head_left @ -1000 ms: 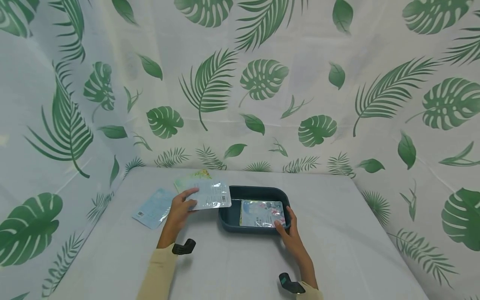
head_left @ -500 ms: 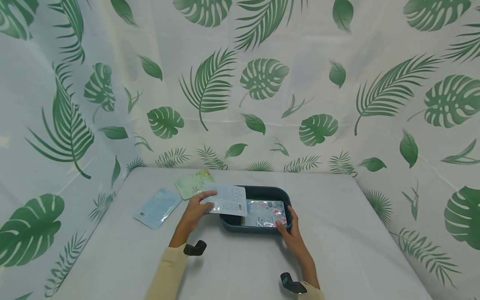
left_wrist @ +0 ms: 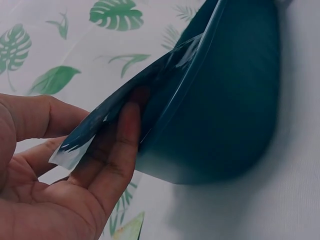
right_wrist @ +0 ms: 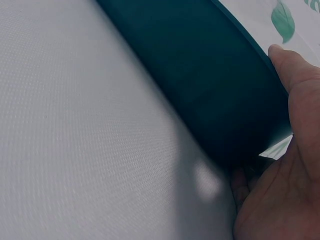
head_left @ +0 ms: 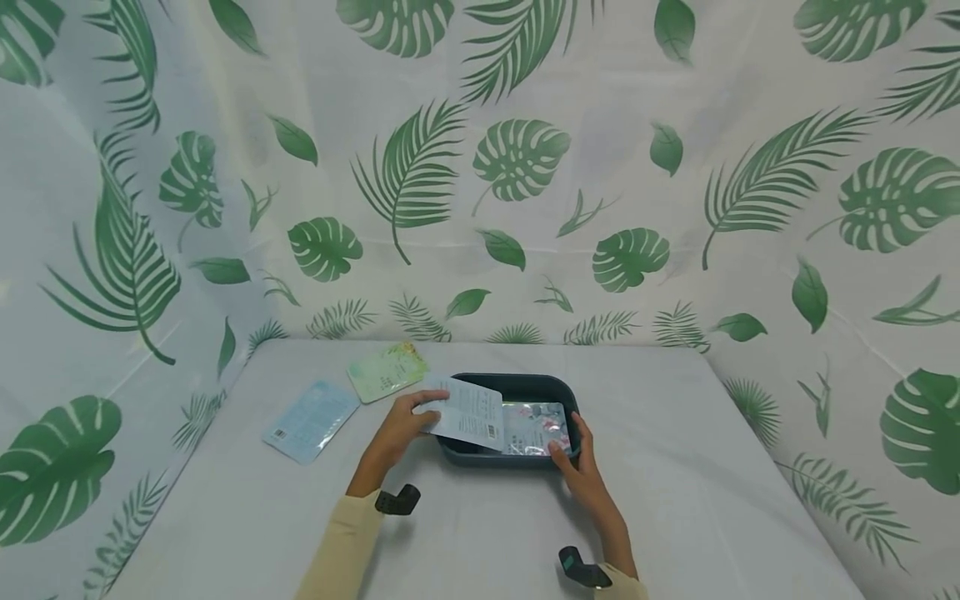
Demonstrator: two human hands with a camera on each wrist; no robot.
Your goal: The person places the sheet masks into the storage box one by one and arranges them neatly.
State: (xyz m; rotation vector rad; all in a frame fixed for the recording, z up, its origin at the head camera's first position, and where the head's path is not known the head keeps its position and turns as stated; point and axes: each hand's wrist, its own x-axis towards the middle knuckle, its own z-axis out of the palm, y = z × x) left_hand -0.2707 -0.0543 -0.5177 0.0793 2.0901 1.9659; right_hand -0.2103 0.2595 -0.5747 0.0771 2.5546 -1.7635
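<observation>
Leaf-printed backdrop (head_left: 442,283) is running past the head view's top and sides. White table (head_left: 675,467) is extending beyond the lower edge, which is cutting off both sleeves (head_left: 341,542). Dark teal bin (head_left: 487,460) is standing on it, its left end partly hidden. Left hand (head_left: 405,425) is pinching a pale packet (head_left: 468,412), which is tilting over the bin's left part. Right hand (head_left: 581,454) is grasping the bin's near right corner, some fingers being hidden. A floral packet (head_left: 536,429) is lying inside, partly covered. Outside, leftward, a blue packet (head_left: 311,421) and a green packet (head_left: 386,372) are lying; print is appearing too small to read.
</observation>
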